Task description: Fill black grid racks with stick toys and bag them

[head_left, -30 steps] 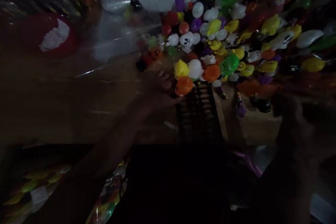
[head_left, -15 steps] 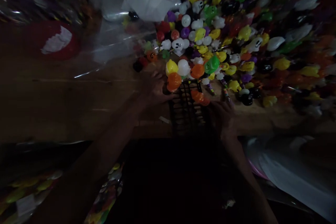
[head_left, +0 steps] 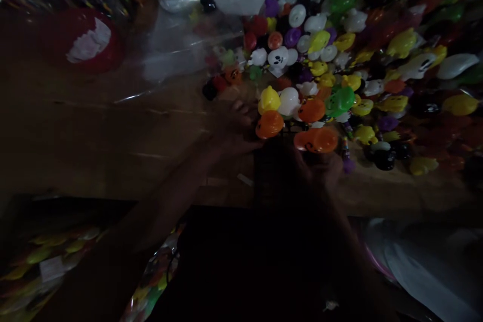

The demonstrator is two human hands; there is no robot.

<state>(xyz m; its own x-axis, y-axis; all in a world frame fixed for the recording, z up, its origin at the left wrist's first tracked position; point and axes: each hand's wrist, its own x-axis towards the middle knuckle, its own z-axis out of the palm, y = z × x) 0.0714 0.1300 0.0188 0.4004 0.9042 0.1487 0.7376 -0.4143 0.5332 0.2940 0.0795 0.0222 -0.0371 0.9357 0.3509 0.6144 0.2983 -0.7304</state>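
Observation:
My right hand point(head_left: 320, 166) is closed around the lower part of an orange pumpkin-faced plastic figure point(head_left: 315, 140), just above the right side of a dark grid rack point(head_left: 268, 171). To the left, my left hand point(head_left: 239, 131) rests beside the rack with thumb and fingers apart, next to an orange pumpkin topper point(head_left: 269, 124). At the rack's far end stand a yellow topper point(head_left: 269, 100), a white topper point(head_left: 290, 101), another orange pumpkin point(head_left: 311, 110) and a green topper point(head_left: 339, 101). Deep shadow hides most of the rack and parts of both hands.
A large heap of Halloween figures point(head_left: 377, 60) spreads over the wooden table point(head_left: 113, 131) at the back and right. Clear plastic bags point(head_left: 166, 45) and a red round object point(head_left: 92, 43) with a white patch lie left. Bagged colourful items point(head_left: 151, 282) sit below the table edge.
My right hand has brought the orange pumpkin figure up and nearer the row of toppers. The left hand stays beside the rack. The whole view has shifted slightly.

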